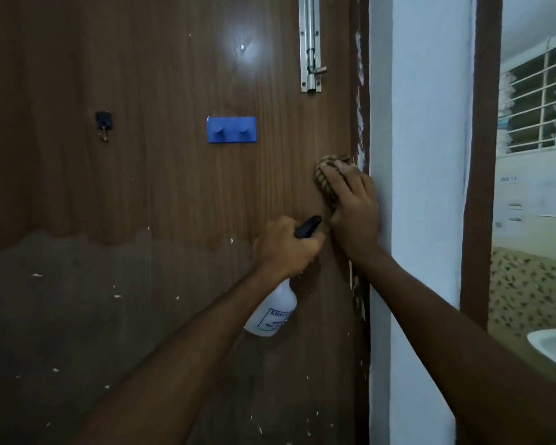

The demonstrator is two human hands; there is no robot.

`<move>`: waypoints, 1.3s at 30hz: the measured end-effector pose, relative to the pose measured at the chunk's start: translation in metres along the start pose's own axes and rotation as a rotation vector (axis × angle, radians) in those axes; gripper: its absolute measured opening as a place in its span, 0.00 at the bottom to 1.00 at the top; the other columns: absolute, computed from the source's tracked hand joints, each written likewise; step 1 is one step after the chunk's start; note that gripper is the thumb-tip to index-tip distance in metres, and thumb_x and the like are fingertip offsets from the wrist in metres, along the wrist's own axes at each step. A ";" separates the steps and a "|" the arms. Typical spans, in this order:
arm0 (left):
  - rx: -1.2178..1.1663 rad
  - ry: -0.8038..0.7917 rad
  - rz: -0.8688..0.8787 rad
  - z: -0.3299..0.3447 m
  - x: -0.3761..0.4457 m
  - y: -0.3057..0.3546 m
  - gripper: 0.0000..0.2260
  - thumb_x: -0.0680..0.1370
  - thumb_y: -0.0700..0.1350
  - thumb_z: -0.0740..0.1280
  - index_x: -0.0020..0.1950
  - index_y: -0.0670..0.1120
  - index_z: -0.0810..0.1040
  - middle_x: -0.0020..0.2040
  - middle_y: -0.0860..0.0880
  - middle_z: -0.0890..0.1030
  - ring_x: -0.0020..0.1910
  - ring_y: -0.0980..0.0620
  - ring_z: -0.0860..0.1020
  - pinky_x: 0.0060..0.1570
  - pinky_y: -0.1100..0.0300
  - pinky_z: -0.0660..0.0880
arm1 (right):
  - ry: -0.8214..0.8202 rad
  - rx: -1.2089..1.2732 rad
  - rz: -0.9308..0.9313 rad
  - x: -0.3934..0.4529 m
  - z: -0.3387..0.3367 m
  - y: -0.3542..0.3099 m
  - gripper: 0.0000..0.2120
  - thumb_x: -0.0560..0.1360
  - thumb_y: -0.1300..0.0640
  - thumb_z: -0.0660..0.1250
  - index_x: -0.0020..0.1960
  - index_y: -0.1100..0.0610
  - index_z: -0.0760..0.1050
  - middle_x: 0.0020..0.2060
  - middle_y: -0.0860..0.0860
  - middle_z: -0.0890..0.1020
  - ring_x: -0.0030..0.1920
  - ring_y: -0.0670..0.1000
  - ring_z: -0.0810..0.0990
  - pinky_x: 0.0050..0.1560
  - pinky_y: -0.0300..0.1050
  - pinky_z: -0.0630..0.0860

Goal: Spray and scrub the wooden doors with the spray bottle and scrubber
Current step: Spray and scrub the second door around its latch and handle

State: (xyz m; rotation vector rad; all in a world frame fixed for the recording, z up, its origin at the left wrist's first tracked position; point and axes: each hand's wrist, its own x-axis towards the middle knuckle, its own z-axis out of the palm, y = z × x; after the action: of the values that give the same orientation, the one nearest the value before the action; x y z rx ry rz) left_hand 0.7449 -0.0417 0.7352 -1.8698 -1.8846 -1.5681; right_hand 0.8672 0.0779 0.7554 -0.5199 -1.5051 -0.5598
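Pressing flat, the right hand (350,207) lays its straight, close-set fingers over the scrubber (326,178) against the wooden door (174,203) near its 3 o'clock edge. At its 7 o'clock, the left hand (284,247) curls round the spray bottle (272,313) neck. Firm, overlapping strokes along the grain would serve best. The bottle's blue label is too blurred to read.

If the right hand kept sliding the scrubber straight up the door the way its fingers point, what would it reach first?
Probably the lower end of the metal bolt latch, almost directly above. The right hand presses the scrubber against the wooden door near its right edge; only bare wood lies between.
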 end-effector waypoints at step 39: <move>-0.045 0.086 0.010 -0.006 -0.033 -0.054 0.21 0.76 0.55 0.67 0.40 0.35 0.79 0.34 0.34 0.80 0.31 0.31 0.78 0.27 0.39 0.75 | 0.119 0.083 0.172 -0.087 0.009 -0.046 0.18 0.84 0.62 0.58 0.68 0.56 0.81 0.64 0.55 0.82 0.58 0.56 0.75 0.53 0.55 0.78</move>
State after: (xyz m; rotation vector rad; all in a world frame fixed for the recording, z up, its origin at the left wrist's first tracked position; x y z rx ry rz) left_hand 0.7085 -0.0556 0.6843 -1.7943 -1.8168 -1.6735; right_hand 0.8317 0.0499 0.6674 -0.5367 -1.3503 -0.3862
